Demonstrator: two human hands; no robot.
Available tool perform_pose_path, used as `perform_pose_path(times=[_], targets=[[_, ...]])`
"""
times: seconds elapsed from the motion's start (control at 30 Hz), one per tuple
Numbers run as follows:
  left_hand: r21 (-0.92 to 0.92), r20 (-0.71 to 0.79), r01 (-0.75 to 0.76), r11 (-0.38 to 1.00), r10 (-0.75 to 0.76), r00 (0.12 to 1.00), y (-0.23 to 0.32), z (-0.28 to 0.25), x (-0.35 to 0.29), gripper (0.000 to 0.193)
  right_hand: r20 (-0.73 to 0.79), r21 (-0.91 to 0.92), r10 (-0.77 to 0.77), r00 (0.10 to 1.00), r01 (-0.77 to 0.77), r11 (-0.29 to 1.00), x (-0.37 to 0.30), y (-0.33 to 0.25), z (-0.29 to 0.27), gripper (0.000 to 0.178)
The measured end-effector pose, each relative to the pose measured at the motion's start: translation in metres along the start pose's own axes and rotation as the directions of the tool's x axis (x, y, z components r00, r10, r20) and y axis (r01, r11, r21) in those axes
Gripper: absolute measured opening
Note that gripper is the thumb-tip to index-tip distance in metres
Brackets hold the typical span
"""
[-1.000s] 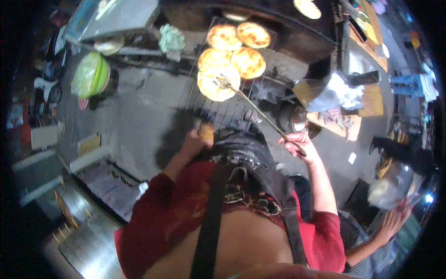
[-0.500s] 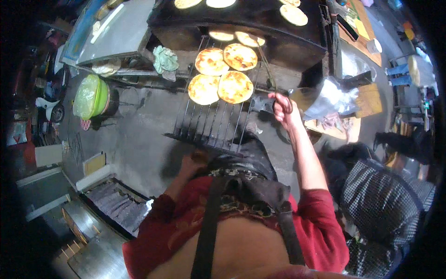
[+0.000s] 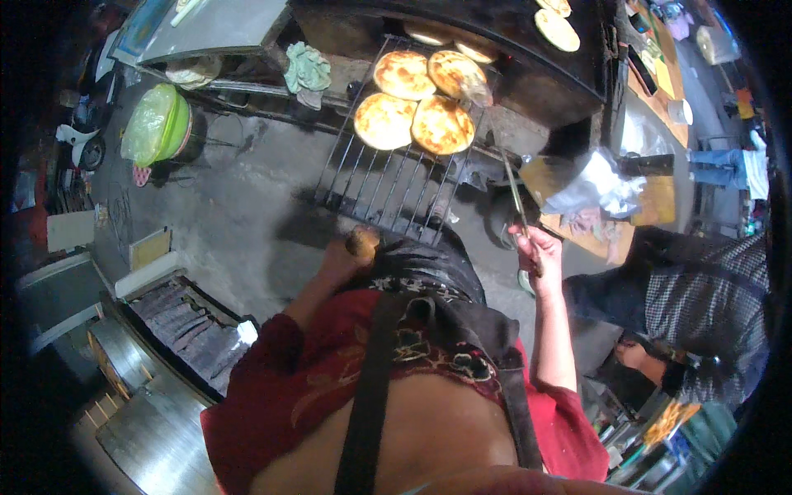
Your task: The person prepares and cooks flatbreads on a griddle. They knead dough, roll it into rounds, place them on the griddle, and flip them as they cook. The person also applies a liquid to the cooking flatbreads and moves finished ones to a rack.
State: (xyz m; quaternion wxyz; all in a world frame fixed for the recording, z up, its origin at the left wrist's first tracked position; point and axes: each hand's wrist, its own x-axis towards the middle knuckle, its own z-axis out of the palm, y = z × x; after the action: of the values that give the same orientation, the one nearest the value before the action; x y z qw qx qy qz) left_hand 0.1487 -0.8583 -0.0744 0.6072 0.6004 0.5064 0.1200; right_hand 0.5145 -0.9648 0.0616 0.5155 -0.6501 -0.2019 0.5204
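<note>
A wire rack (image 3: 381, 191) slopes down from the oven mouth toward my waist. Several round browned flatbreads (image 3: 444, 125) lie on its far half, and more show behind them in the opening. My left hand (image 3: 340, 257) is closed on a rounded brown piece (image 3: 361, 241) by the rack's near edge. Whether that is a handle or a pad I cannot tell. Right of the rack, my right hand (image 3: 538, 252) grips a long thin metal tool (image 3: 513, 186) pointing away toward the oven. A blurred pale shape (image 3: 476, 91) covers the edge of one flatbread; its kind is unclear.
Pale flatbreads (image 3: 558, 30) lie on the dark oven top (image 3: 495, 21). A green basin (image 3: 169, 124) under plastic stands left, near a hanging green cloth (image 3: 307, 68). A plastic bag (image 3: 598, 188) lies on the right. A co-worker in checked clothing (image 3: 701, 297) is close on my right.
My right hand has drawn back toward me and away from the rack with the metal tool. The co-worker's hand has come into view. The whole view has shifted; the left hand stays by the rack.
</note>
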Motion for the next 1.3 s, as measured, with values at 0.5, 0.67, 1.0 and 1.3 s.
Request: perform_pose_path(times=[0.5, 0.67, 1.0, 1.3], targets=[[-0.094, -0.031, 0.001, 0.996, -0.004, 1.0, 0.049, -0.002, 0.043, 0.04, 0.402, -0.904, -0.527, 0.749, 0.416, -0.099, 0.113, -0.1, 0.079, 0.035], [-0.073, -0.066, -0.025, 0.997, 0.021, 0.998, 0.058, -0.001, 0.036, 0.039, 0.27, -0.918, -0.347, 0.898, 0.349, 0.189, 0.103, -0.108, 0.079, 0.034], [-0.105, -0.017, -0.008, 0.994, 0.006, 1.0, 0.062, 0.0, 0.037, 0.038, 0.513, -0.853, -0.332, 0.791, 0.512, -0.098, 0.115, -0.127, 0.094, 0.032], [0.015, -0.062, 0.012, 1.0, -0.011, 0.998, 0.066, 0.0, 0.038, 0.039, 0.356, -0.926, -0.354, 0.865, 0.378, -0.01, 0.132, -0.107, 0.107, 0.033]])
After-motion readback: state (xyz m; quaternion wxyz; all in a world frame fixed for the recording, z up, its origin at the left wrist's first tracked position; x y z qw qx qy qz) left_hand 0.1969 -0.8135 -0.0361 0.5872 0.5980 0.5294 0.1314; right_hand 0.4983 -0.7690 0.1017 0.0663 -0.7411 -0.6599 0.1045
